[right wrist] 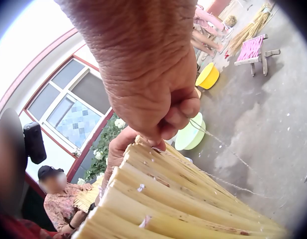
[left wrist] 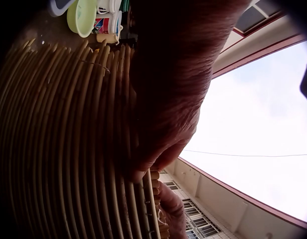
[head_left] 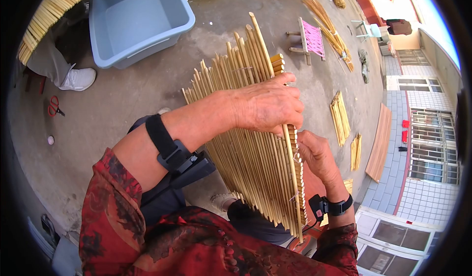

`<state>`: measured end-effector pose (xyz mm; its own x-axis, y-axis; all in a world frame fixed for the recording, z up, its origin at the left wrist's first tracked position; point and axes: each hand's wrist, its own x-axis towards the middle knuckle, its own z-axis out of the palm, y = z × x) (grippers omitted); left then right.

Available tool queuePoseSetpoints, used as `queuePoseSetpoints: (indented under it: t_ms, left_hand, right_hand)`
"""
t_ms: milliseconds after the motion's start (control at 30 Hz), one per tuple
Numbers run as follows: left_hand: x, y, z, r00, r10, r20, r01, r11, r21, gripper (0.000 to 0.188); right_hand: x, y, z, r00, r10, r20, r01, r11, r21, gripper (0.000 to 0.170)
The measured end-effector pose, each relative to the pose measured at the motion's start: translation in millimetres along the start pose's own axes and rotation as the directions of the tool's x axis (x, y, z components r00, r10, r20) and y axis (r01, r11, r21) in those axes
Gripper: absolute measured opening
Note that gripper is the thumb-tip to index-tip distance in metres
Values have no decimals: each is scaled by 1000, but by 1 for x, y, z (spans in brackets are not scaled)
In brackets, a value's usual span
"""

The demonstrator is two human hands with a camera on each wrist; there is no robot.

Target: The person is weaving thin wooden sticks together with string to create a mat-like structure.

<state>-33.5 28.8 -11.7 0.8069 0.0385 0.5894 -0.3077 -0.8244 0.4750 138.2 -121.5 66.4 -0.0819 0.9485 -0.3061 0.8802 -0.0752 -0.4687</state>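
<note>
Pale stalks bound side by side form a mat (head_left: 250, 153), slanting across the lap in the head view. My left hand (head_left: 269, 105) lies over its upper part, fingers curled round the edge and a long stalk (head_left: 260, 42); the left wrist view shows this hand (left wrist: 168, 109) against the stalks (left wrist: 69, 139). Just below it, my right hand (head_left: 318, 155) is at the mat's bound edge. In the right wrist view my right hand (right wrist: 148, 84) has curled fingers pinching a thin string (right wrist: 220, 141) beside the stalk ends (right wrist: 143, 186). Its fingertips are partly hidden.
A blue-grey tub (head_left: 137, 20) stands at upper left, near another person's shoe (head_left: 78, 79) and red scissors (head_left: 54, 106). Beyond the mat are a pink-topped stool (head_left: 312, 38) and stalk bundles (head_left: 339, 118). A seated person (right wrist: 64, 199) holds stalks in the right wrist view.
</note>
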Motion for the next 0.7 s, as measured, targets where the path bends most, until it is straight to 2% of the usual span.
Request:
queuePoseSetpoints:
  t_ms: [200, 267, 467, 533, 700]
  left_hand:
    - [-1, 1, -1, 1000, -6, 5, 6, 1000, -3, 24]
    - [-1, 2, -1, 1000, -7, 8, 7, 1000, 0, 23]
    - [-2, 1, -3, 1000, -4, 22, 4, 1000, 3, 22]
    - [-3, 3, -1, 998, 22, -53, -19, 998, 52, 18]
    - [-6, 3, 0, 999, 28, -47, -25, 998, 59, 19]
  right_hand:
    - [1, -4, -1, 999, 49, 24, -49, 999, 7, 12]
    - [1, -5, 0, 1000, -10, 1, 10, 1000, -14, 12]
    - [-1, -8, 1, 1000, -27, 13, 28, 998, -55, 11]
    - [0, -10, 2, 999, -37, 11, 38, 998, -58, 11]
    - [0, -13, 3, 998, -57, 26, 58, 997, -55, 13]
